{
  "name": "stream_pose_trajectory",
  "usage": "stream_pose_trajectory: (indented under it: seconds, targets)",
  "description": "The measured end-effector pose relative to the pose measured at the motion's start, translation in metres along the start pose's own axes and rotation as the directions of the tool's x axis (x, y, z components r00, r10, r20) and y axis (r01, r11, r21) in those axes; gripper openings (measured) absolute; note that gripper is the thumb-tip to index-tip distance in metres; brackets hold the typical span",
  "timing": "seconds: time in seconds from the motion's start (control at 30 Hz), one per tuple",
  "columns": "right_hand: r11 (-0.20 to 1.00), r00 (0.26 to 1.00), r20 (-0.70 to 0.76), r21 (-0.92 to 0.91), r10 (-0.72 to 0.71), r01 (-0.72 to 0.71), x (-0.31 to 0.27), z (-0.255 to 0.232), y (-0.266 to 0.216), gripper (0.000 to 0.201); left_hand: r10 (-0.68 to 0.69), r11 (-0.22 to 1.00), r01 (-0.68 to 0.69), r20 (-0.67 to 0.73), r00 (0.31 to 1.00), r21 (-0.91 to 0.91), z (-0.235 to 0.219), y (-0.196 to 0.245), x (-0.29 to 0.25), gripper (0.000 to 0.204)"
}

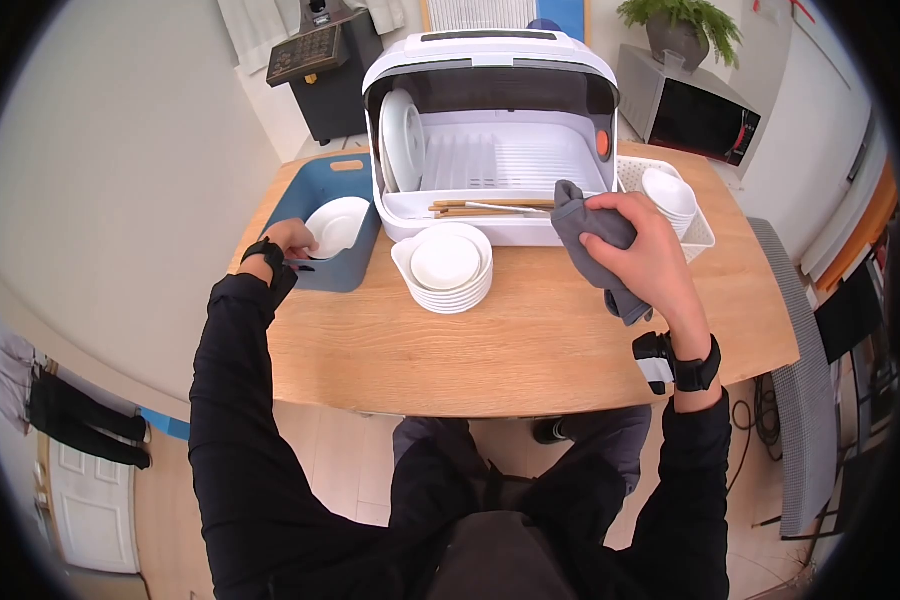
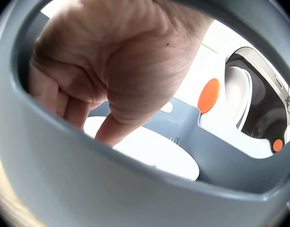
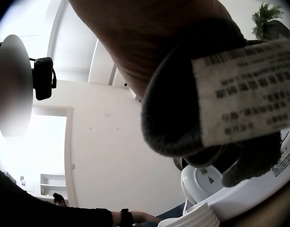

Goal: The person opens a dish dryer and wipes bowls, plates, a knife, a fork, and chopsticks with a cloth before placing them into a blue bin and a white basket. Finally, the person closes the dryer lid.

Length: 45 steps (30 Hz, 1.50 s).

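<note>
My left hand (image 1: 292, 238) reaches over the near left side of a blue-grey basket (image 1: 342, 278) and pinches the edge of a white plate (image 1: 340, 222) lying inside. In the left wrist view, the thumb lies at the plate (image 2: 159, 153), while the basket wall (image 2: 64, 156) partly hides the fingertips. Raised over the table's right side, my right hand (image 1: 652, 250) grips a bunched dark grey cloth (image 1: 592, 240). A printed white label (image 3: 246, 94) hangs from this cloth in the right wrist view. A stack of white bowls (image 1: 448, 265) stands between my hands.
Behind the bowls is a white dish box (image 1: 530, 232), its dark lid raised. It holds upright white plates (image 1: 404, 140) and chopsticks (image 1: 460, 208) along its front tray. At right, a white basket (image 1: 705, 238) contains stacked bowls (image 1: 670, 195). A microwave (image 1: 695, 120) stands behind.
</note>
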State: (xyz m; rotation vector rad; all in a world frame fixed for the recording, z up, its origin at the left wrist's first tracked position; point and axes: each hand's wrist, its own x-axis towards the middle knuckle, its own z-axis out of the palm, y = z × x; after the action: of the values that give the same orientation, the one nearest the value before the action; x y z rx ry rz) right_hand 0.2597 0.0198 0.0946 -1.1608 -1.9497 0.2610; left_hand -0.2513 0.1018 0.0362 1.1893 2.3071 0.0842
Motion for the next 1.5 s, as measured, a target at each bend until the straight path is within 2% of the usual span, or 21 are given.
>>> stream_pose_trajectory:
  seconds: [0.13, 0.23, 0.27, 0.33, 0.4, 0.47, 0.57, 0.67, 0.77, 0.8, 0.9, 1.0, 1.1, 1.2, 1.5]
  targets:
    - [1.000, 1.000, 0.005, 0.003, 0.008, -0.008, 0.000, 0.000, -0.001, 0.035, -0.008, 1.000, 0.008, -0.007, 1.000, -0.025, 0.000, 0.001, -0.010, 0.031]
    - [1.000, 1.000, 0.000, 0.011, 0.014, -0.014, 0.000, -0.001, -0.002, 0.035, 0.039, 0.980, -0.009, -0.145, 0.989, 0.198, 0.000, 0.012, -0.024, 0.026]
    - [1.000, 1.000, -0.002, 0.015, 0.016, -0.016, 0.000, -0.001, -0.002, 0.035, 0.149, 0.956, -0.075, -0.254, 0.956, 0.282, -0.001, 0.015, -0.030, 0.024]
    - [1.000, 1.000, -0.001, 0.016, 0.023, -0.023, 0.001, 0.000, -0.001, 0.035, 0.374, 0.874, -0.162, -0.422, 0.826, 0.458, -0.003, 0.020, -0.044, 0.022]
    - [1.000, 1.000, 0.001, 0.018, 0.019, -0.019, 0.002, 0.001, -0.001, 0.036, 0.579, 0.814, -0.387, -0.561, 0.591, 0.433, -0.005, 0.036, -0.067, 0.024]
    - [1.000, 1.000, 0.000, 0.021, 0.005, -0.005, 0.003, 0.002, -0.002, 0.036, 0.572, 0.816, -0.431, -0.640, 0.512, 0.384, -0.009, 0.067, -0.092, 0.024]
    - [0.999, 1.000, 0.002, 0.045, -0.029, 0.029, 0.001, 0.006, 0.002, 0.036, 0.537, 0.797, -0.560, -0.691, 0.485, 0.226, -0.006, 0.110, -0.116, 0.032]
    - [0.999, 1.000, 0.019, 0.034, 0.003, -0.004, -0.002, 0.005, -0.002, 0.036, 0.540, 0.776, -0.570, -0.751, 0.380, 0.270, 0.010, 0.143, -0.102, 0.048]
    - [0.999, 1.000, 0.022, 0.032, 0.013, -0.014, -0.006, 0.003, -0.001, 0.036, 0.513, 0.797, -0.451, -0.844, 0.155, 0.401, 0.027, 0.165, -0.076, 0.073]
    - [1.000, 1.000, 0.014, 0.031, 0.005, -0.005, -0.007, 0.002, 0.000, 0.036, 0.489, 0.819, -0.456, -0.840, 0.235, 0.349, 0.029, 0.172, -0.079, 0.082]
    - [1.000, 1.000, 0.008, 0.026, -0.013, 0.013, -0.012, -0.001, 0.003, 0.036, 0.439, 0.867, -0.376, -0.858, 0.266, 0.327, 0.033, 0.184, -0.077, 0.080]
    - [1.000, 1.000, 0.018, 0.010, -0.013, 0.013, -0.015, -0.005, 0.004, 0.035, 0.379, 0.896, -0.351, -0.882, 0.280, 0.274, 0.031, 0.191, -0.069, 0.065]
    - [1.000, 1.000, 0.027, 0.007, 0.009, -0.009, -0.019, -0.008, 0.008, 0.035, 0.376, 0.902, -0.345, -0.863, 0.339, 0.258, 0.027, 0.192, -0.069, 0.054]
    - [1.000, 0.999, 0.026, 0.019, 0.020, -0.020, -0.020, -0.009, 0.011, 0.035, 0.370, 0.900, -0.362, -0.863, 0.343, 0.241, 0.027, 0.194, -0.071, 0.047]
    - [0.999, 0.999, 0.016, 0.012, 0.031, -0.031, -0.022, -0.009, 0.016, 0.035, 0.376, 0.876, -0.438, -0.855, 0.357, 0.203, 0.021, 0.193, -0.063, 0.048]
